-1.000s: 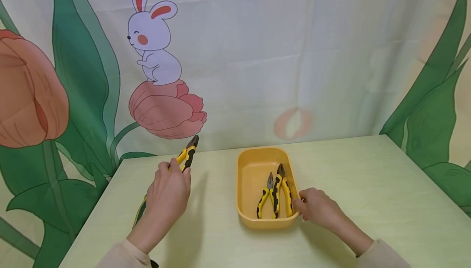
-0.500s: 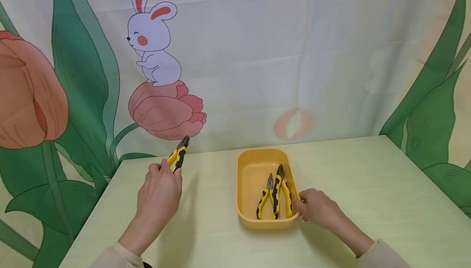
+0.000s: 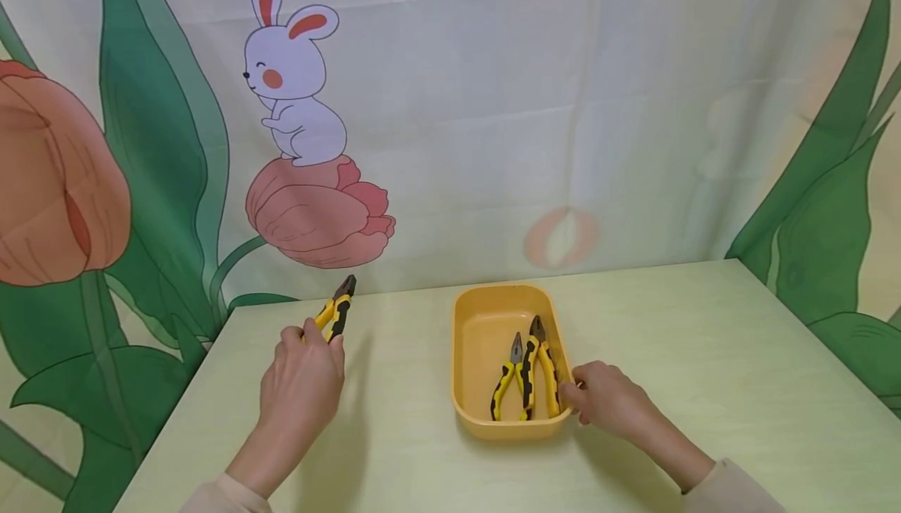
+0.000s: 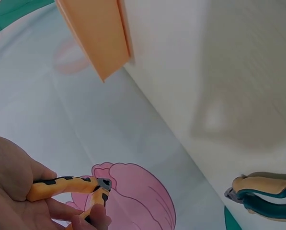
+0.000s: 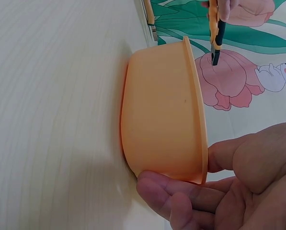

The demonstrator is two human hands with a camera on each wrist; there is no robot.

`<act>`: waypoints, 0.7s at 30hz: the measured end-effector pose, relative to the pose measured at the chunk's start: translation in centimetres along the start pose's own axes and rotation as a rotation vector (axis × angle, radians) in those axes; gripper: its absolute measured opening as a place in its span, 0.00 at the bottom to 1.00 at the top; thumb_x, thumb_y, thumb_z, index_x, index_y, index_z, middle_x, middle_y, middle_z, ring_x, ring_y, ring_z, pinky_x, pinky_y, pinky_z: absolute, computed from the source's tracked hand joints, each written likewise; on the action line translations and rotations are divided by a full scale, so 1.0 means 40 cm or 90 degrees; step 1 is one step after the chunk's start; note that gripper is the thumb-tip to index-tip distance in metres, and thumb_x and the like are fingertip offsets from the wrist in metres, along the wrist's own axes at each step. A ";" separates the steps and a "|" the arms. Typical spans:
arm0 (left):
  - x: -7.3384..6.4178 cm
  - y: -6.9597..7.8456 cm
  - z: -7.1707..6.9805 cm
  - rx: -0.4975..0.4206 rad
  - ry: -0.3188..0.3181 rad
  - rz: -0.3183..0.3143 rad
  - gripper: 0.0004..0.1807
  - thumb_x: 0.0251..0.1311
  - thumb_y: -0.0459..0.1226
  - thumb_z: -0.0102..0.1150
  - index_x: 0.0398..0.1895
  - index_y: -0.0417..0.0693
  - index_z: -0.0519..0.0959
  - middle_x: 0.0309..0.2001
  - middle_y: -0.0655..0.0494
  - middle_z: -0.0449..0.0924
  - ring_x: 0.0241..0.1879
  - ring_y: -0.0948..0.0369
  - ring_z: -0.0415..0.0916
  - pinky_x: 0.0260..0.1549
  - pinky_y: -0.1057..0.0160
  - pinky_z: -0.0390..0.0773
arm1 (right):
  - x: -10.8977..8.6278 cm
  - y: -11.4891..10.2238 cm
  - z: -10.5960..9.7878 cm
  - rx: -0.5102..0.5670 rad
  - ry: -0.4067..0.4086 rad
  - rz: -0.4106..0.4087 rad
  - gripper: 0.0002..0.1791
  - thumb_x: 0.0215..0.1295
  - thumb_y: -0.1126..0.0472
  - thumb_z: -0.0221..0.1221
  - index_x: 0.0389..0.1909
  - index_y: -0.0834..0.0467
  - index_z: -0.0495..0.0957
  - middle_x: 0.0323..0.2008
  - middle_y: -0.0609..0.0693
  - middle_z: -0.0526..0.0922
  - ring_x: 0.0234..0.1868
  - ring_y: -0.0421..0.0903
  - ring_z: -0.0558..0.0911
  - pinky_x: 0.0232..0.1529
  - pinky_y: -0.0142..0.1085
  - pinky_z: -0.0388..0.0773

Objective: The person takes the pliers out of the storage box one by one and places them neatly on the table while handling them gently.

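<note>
Raised above the left part of the table, my left hand (image 3: pixel 301 384) grips a pair of yellow-and-black pliers (image 3: pixel 341 308) by the handles, its blunt dark jaws pointing away from me. In the left wrist view those pliers (image 4: pixel 68 186) have their handles spread apart. My right hand (image 3: pixel 611 397) pinches the near right corner of a yellow plastic bin (image 3: pixel 468 364). The thumb is at the rim and the fingers are under the outer wall (image 5: pixel 162 110) in the right wrist view. Inside the bin lie needle-nose pliers (image 3: pixel 517 350) and larger yellow-and-black pliers (image 3: pixel 529 368).
Another pair of pliers (image 4: pixel 267 201), with green-and-tan handles, lies on the table and shows in the left wrist view; the left arm hides it from the head view. A printed cloth (image 3: pixel 457 145) with a rabbit and tulips hangs behind the pale table (image 3: pixel 704 341).
My left hand has moved left and slightly down with the pliers, covering the green-handled pair seen earlier by the forearm. The right hand and the bin have stayed in place.
</note>
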State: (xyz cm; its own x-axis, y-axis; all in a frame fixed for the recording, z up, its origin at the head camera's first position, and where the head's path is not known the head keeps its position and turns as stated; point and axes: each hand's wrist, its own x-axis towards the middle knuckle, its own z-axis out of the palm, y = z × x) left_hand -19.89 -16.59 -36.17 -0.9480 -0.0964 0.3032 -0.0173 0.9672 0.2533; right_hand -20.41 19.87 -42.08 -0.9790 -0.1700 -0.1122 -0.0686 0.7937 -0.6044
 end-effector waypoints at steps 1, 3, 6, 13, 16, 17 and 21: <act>-0.001 -0.002 0.005 0.003 -0.003 0.001 0.27 0.77 0.42 0.50 0.58 0.21 0.66 0.48 0.26 0.70 0.40 0.39 0.75 0.33 0.42 0.82 | 0.000 0.000 0.000 -0.001 0.002 -0.001 0.13 0.71 0.60 0.56 0.24 0.56 0.74 0.20 0.48 0.80 0.21 0.44 0.79 0.21 0.36 0.69; -0.002 -0.004 0.015 0.008 -0.010 -0.001 0.27 0.78 0.42 0.49 0.58 0.21 0.66 0.48 0.26 0.69 0.41 0.39 0.75 0.34 0.41 0.82 | -0.001 0.001 0.001 -0.003 0.005 -0.001 0.14 0.71 0.60 0.56 0.23 0.56 0.73 0.20 0.48 0.80 0.21 0.43 0.78 0.21 0.36 0.68; -0.003 -0.004 0.030 0.021 -0.024 -0.006 0.27 0.78 0.43 0.49 0.59 0.21 0.66 0.48 0.25 0.69 0.41 0.40 0.76 0.35 0.41 0.82 | -0.001 0.002 0.000 -0.003 0.007 -0.003 0.14 0.71 0.60 0.56 0.23 0.55 0.73 0.19 0.48 0.80 0.21 0.43 0.78 0.21 0.36 0.68; -0.011 -0.012 0.064 0.029 -0.008 0.016 0.24 0.77 0.42 0.49 0.51 0.21 0.68 0.42 0.28 0.71 0.35 0.41 0.75 0.30 0.42 0.81 | -0.003 0.003 0.000 0.001 0.014 -0.005 0.14 0.71 0.60 0.56 0.22 0.55 0.73 0.19 0.48 0.79 0.20 0.44 0.77 0.21 0.36 0.67; -0.017 -0.019 0.081 0.025 -0.006 0.014 0.24 0.77 0.42 0.49 0.50 0.21 0.68 0.41 0.28 0.70 0.35 0.41 0.75 0.29 0.44 0.80 | -0.003 0.003 0.001 0.006 0.011 -0.004 0.14 0.71 0.60 0.56 0.23 0.55 0.74 0.19 0.48 0.80 0.21 0.44 0.78 0.21 0.36 0.68; -0.019 -0.021 0.087 0.025 -0.008 0.012 0.24 0.77 0.41 0.49 0.50 0.21 0.68 0.41 0.28 0.70 0.35 0.41 0.75 0.29 0.44 0.80 | -0.002 0.002 0.000 0.007 0.009 -0.002 0.13 0.71 0.60 0.56 0.24 0.56 0.74 0.20 0.48 0.80 0.21 0.44 0.78 0.21 0.36 0.68; -0.023 -0.025 0.106 0.033 -0.019 0.001 0.25 0.77 0.42 0.50 0.51 0.19 0.69 0.40 0.28 0.69 0.37 0.40 0.75 0.28 0.45 0.80 | -0.001 0.001 0.001 0.010 0.002 0.005 0.13 0.71 0.60 0.57 0.24 0.56 0.76 0.20 0.48 0.80 0.21 0.44 0.79 0.21 0.36 0.69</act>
State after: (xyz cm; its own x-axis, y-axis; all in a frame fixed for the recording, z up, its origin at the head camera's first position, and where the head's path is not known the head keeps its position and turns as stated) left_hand -20.37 -16.46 -40.59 -0.9571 -0.0891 0.2758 -0.0321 0.9783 0.2047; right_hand -20.36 19.88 -42.14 -0.9801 -0.1626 -0.1141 -0.0586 0.7856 -0.6160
